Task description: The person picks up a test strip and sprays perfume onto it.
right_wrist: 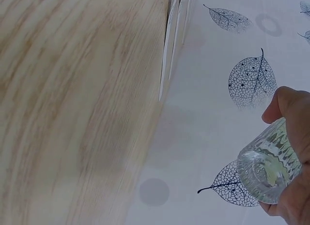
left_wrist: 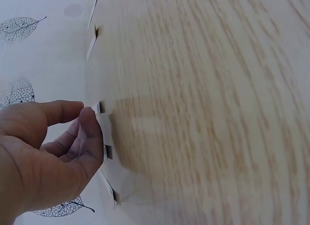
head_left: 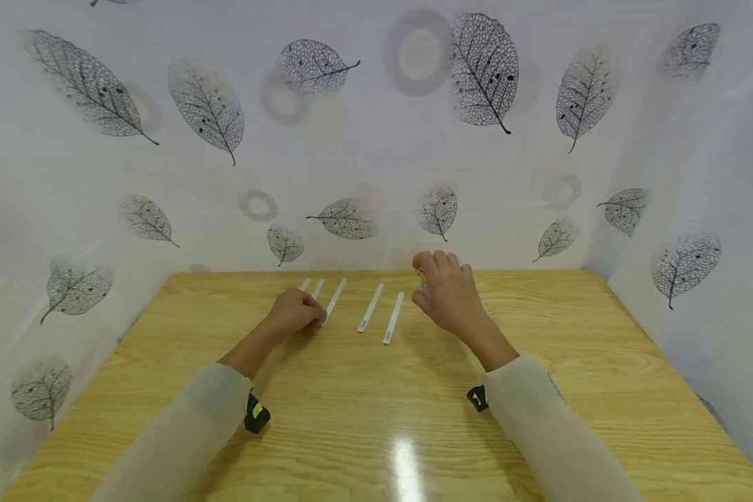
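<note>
Several narrow white paper strips (head_left: pixel 370 308) lie slanted across the back of the wooden table, some with a small dark print at the near end. My left hand (head_left: pixel 293 310) is at the near end of the third strip from the left (head_left: pixel 335 300) and pinches it between thumb and forefinger; the fingertips partly hide that end. In the left wrist view, thumb and forefinger (left_wrist: pixel 89 121) meet beside the strips. Raised right of the strips, my right hand (head_left: pixel 448 289) grips a clear ridged glass bottle (right_wrist: pixel 269 162), tilted, with gold colour near its top.
The wooden table (head_left: pixel 364 404) ends at the back against a pale curtain (head_left: pixel 376 160) printed with dark leaves, which also hangs along both sides. A dark device (head_left: pixel 257 415) is on the left wrist and another (head_left: pixel 477 398) on the right.
</note>
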The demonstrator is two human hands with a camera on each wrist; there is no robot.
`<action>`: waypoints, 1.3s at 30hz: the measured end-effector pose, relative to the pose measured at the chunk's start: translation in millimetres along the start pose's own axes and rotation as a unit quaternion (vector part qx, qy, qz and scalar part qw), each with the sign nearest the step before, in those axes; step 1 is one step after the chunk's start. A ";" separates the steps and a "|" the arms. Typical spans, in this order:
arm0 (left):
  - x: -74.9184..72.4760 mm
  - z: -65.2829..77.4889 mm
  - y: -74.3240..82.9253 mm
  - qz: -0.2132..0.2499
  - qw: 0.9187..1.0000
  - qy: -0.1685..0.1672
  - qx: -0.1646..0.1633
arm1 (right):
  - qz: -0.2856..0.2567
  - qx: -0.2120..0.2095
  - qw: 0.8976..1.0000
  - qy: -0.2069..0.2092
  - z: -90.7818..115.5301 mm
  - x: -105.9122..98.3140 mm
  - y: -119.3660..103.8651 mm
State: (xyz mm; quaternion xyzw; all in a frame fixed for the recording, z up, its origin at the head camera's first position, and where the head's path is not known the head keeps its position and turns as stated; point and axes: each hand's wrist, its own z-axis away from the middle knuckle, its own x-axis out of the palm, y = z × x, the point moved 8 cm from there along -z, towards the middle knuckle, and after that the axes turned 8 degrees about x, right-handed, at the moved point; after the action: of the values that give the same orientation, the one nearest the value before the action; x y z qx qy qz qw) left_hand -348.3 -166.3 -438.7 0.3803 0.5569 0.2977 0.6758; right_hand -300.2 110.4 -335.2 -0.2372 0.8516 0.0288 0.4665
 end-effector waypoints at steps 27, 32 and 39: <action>34.5 -5.6 24.6 -0.008 0.999 -0.031 0.027 | 0.004 -0.002 1.000 -0.005 -0.2 -3.6 2.6; 43.0 -8.5 26.0 0.002 0.999 -0.034 0.027 | 0.004 -0.001 1.000 -0.005 0.5 -3.6 5.0; 53.5 -11.5 31.5 -0.012 0.998 -0.053 0.035 | 0.004 0.001 1.000 -0.011 0.9 -3.2 5.0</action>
State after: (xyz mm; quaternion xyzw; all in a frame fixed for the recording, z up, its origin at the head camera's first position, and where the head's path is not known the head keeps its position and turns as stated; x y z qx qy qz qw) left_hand -348.1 -103.2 -441.3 0.4119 0.5347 0.2491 0.6945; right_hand -300.2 116.3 -334.0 -0.2328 0.8474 0.0322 0.4762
